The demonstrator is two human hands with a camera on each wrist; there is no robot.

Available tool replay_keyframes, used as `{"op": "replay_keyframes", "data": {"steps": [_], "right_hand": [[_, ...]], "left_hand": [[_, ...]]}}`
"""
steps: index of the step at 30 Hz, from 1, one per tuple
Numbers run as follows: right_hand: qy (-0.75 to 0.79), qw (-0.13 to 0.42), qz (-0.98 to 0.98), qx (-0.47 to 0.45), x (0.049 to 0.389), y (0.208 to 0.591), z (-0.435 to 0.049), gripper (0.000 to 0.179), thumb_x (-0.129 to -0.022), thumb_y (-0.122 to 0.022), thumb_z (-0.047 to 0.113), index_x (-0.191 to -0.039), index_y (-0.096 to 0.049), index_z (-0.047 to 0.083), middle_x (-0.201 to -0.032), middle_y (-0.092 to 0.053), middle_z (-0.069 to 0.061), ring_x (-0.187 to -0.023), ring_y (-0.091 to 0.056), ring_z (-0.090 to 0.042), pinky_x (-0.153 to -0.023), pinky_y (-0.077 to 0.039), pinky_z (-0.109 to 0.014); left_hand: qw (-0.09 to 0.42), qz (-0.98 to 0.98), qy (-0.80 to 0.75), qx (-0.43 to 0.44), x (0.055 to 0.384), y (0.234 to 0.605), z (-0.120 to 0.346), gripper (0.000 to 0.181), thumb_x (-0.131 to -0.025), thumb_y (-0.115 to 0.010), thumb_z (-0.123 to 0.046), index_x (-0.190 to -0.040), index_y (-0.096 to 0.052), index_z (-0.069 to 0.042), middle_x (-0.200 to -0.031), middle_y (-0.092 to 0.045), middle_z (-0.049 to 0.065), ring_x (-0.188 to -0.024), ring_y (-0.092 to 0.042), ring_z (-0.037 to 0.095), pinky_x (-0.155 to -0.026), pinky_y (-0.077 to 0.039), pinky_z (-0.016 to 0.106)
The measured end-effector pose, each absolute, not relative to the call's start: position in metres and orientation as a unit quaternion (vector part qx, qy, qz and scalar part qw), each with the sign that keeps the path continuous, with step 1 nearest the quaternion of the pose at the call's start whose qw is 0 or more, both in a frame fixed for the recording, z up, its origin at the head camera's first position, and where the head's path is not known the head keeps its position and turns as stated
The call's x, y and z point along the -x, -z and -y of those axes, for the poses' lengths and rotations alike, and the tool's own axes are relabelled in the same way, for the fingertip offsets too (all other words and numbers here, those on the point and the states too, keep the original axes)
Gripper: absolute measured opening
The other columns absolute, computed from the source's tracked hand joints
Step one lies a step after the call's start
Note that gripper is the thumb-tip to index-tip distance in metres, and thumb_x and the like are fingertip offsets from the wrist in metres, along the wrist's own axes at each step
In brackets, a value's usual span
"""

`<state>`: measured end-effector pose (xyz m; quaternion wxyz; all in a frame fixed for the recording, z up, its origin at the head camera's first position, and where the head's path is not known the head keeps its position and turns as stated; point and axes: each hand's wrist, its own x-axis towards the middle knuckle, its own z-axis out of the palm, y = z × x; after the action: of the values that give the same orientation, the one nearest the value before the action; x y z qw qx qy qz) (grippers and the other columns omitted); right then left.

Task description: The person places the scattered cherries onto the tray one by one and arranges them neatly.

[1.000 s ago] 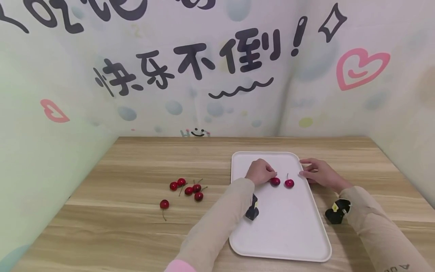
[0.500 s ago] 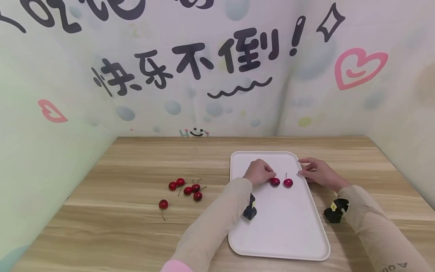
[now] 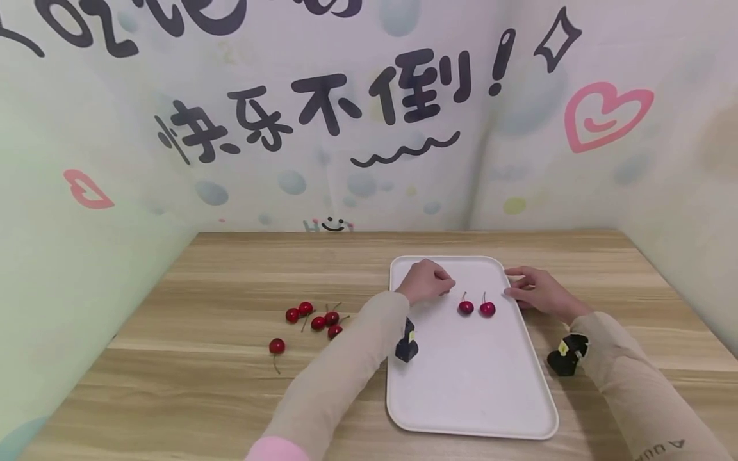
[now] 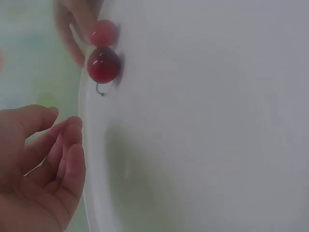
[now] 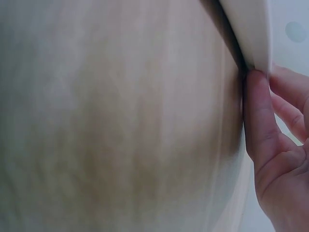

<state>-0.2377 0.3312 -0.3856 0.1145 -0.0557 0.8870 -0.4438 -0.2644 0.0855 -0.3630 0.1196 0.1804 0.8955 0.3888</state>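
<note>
Two red cherries with upright stems, a left one (image 3: 466, 308) and a right one (image 3: 487, 310), stand side by side on the white tray (image 3: 473, 390). My left hand (image 3: 425, 282) is over the tray, left of and behind them. Its fingers are loosely bent and hold nothing; the left wrist view shows a gap between thumb and fingertips (image 4: 73, 122). At the tray's right rim is my right hand (image 3: 543, 296). Its thumb (image 5: 260, 111) touches the outside of the rim, and the other fingers reach along the rim farther back, partly hidden.
Left of the tray, several cherries (image 3: 318, 323) lie in a loose cluster on the wooden table (image 3: 190, 390). One single cherry (image 3: 277, 346) lies nearer the front. A printed cloth wall (image 3: 277, 186) closes off the back of the table.
My left hand has let go of the left cherry and moved back and to the left, away from it. The right hand stays at the tray's rim.
</note>
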Motion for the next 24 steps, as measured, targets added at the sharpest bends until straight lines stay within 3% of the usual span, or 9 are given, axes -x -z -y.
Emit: {"op": "replay_keyframes", "data": {"steps": [15, 24], "right_hand": [[0.432, 0.117, -0.893, 0.054, 0.239, 0.387, -0.33, 0.057, -0.086, -0.058, 0.015, -0.13, -0.031, -0.01, -0.103, -0.05, -0.025, -0.083, -0.059, -0.023, -0.071, -0.05, -0.032], [0.418, 0.113, -0.9, 0.054, 0.239, 0.389, -0.332, 0.059, -0.086, -0.059, 0.019, -0.13, -0.032, -0.008, -0.104, -0.051, -0.024, -0.085, -0.059, -0.023, -0.073, -0.05, -0.032]], "left_hand": [[0.148, -0.872, -0.399, -0.242, 0.248, 0.34, -0.015, 0.017, -0.086, -0.057, -0.021, -0.094, -0.066, -0.009, -0.079, -0.062, -0.004, -0.07, -0.056, 0.01, -0.062, -0.045, 0.021], [0.125, -0.883, -0.376, -0.253, 0.244, 0.347, 0.037, 0.018, -0.085, -0.059, -0.022, -0.095, -0.066, -0.009, -0.09, -0.063, -0.003, -0.082, -0.054, 0.011, -0.073, -0.045, 0.025]]}}
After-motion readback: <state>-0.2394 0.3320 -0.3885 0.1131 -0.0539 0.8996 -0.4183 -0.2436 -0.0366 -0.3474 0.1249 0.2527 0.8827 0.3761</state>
